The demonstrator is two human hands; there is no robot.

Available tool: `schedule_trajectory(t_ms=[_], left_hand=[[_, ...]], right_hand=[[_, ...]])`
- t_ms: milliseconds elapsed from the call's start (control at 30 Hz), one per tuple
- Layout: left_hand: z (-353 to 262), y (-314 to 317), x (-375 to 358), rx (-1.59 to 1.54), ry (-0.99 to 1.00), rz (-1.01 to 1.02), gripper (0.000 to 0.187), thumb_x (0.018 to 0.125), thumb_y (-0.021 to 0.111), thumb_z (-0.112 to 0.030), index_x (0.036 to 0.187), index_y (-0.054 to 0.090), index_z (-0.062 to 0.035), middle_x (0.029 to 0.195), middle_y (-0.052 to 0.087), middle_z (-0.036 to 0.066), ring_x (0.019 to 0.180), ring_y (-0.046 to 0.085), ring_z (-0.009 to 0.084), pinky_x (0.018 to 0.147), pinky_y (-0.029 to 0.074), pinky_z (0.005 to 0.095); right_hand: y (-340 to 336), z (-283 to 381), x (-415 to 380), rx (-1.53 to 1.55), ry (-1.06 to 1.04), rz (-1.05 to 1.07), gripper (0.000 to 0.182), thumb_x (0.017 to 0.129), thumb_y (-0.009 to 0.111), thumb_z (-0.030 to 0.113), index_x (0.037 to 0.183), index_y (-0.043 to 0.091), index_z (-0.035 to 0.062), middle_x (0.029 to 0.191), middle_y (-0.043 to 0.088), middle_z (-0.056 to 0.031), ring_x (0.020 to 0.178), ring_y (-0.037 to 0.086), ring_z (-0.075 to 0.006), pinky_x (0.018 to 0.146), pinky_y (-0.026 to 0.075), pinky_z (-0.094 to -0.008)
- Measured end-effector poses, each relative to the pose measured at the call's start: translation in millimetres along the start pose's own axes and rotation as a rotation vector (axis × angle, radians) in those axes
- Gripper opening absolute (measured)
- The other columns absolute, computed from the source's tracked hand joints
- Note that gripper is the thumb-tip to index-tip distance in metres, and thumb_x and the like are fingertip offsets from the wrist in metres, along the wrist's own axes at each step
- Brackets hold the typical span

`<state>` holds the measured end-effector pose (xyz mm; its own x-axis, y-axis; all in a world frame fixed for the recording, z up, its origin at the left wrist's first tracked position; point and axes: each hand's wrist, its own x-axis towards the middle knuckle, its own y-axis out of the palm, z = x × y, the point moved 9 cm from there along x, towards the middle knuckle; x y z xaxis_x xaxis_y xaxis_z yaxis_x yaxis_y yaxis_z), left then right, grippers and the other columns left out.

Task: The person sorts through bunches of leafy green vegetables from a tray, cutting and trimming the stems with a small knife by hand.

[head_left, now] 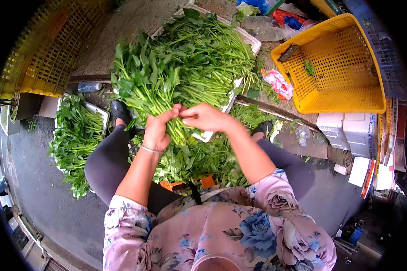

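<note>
A bunch of leafy green stems is held in front of me, its leaves pointing up and left. My left hand, with a thin bracelet at the wrist, is wrapped round the stems near their cut ends. Closed at the right side of the same bunch, my right hand has its fingertips against the stems beside my left thumb. Just beyond lies a large heap of the same greens on a white foam tray. Loose leaves are spread on the ground between my legs.
A second tray of greens lies at the left. Yellow crates stand at the upper left and upper right. White foam boxes are below the right crate. A plastic bottle lies near my left shoe.
</note>
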<state>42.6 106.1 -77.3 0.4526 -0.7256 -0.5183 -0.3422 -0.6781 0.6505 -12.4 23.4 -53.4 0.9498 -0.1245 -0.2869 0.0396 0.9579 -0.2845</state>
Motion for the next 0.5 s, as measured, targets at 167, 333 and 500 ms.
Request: schedule_trajectory(t_ms=[167, 333, 500], left_hand=[[-48, 24, -27, 0.023, 0.253, 0.000, 0.019, 0.076, 0.059, -0.002, 0.093, 0.052, 0.0009, 0.087, 0.057, 0.009, 0.080, 0.059, 0.0217, 0.075, 0.049, 0.0350], [-50, 25, -15, -0.159, 0.168, 0.040, 0.026, 0.077, 0.057, -0.004, 0.101, 0.050, 0.0000, 0.085, 0.057, 0.006, 0.076, 0.055, 0.0172, 0.076, 0.046, 0.0342], [-32, 12, -2, -0.233, 0.056, -0.033, 0.020, 0.075, 0.059, -0.004, 0.093, 0.054, 0.0023, 0.079, 0.057, 0.007, 0.072, 0.057, 0.0195, 0.070, 0.049, 0.0341]], right_hand=[[-174, -67, 31, -0.186, 0.182, -0.621, 0.024, 0.082, 0.055, 0.017, 0.104, 0.061, 0.0093, 0.093, 0.064, -0.0083, 0.077, 0.062, -0.0237, 0.072, 0.048, -0.0347], [-264, -90, 49, -0.877, 0.131, -1.000, 0.025, 0.081, 0.052, 0.013, 0.105, 0.059, 0.0095, 0.105, 0.057, -0.0110, 0.092, 0.057, -0.0278, 0.080, 0.045, -0.0351], [-267, -93, 50, -0.921, 0.340, -0.891, 0.020, 0.078, 0.057, 0.016, 0.097, 0.063, 0.0142, 0.104, 0.057, -0.0086, 0.092, 0.055, -0.0261, 0.078, 0.044, -0.0374]])
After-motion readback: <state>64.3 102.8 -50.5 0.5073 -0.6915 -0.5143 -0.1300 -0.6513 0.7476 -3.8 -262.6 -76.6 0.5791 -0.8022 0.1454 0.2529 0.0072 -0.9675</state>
